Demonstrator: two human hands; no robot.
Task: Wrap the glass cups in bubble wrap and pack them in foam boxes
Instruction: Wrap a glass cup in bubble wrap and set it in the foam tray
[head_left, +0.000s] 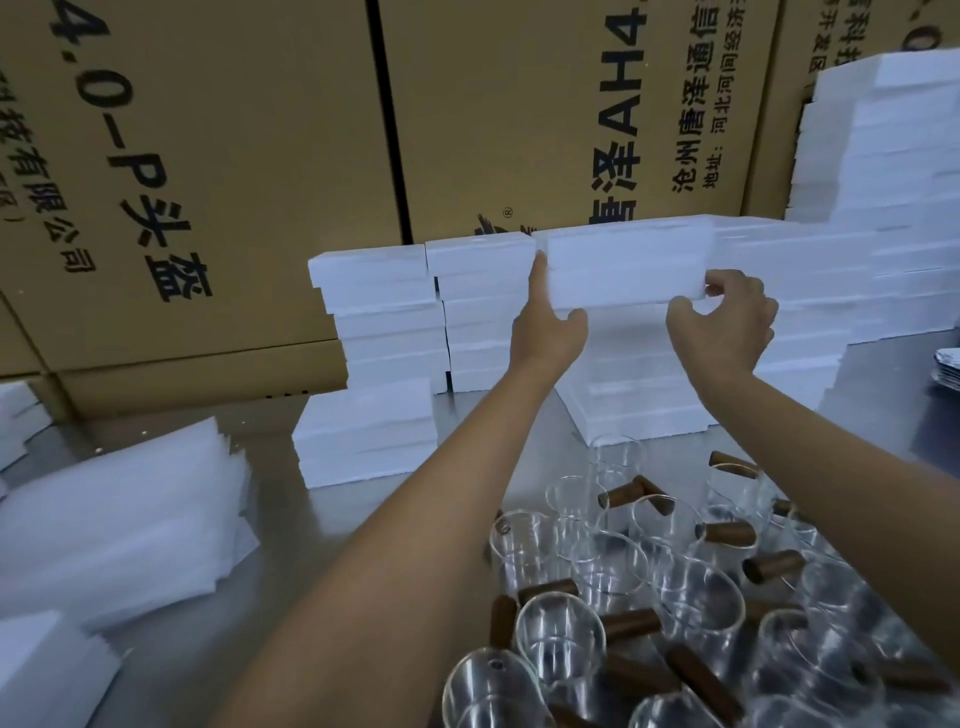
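Note:
A white foam box (628, 265) sits at the top of a stack at the back of the table. My left hand (548, 322) holds its left end, fingers up along the side and thumb under the bottom edge. My right hand (727, 317) grips its lower right corner with curled fingers. Several clear glass cups (613, 566) with brown wooden handles crowd the near right of the steel table. A pile of white bubble wrap sheets (119, 514) lies at the left.
More stacks of foam boxes (374, 364) line the back, rising to a tall stack (893, 156) at the right. Large brown cartons (208, 156) form a wall behind them. The steel table (291, 545) shows between the wrap pile and the cups.

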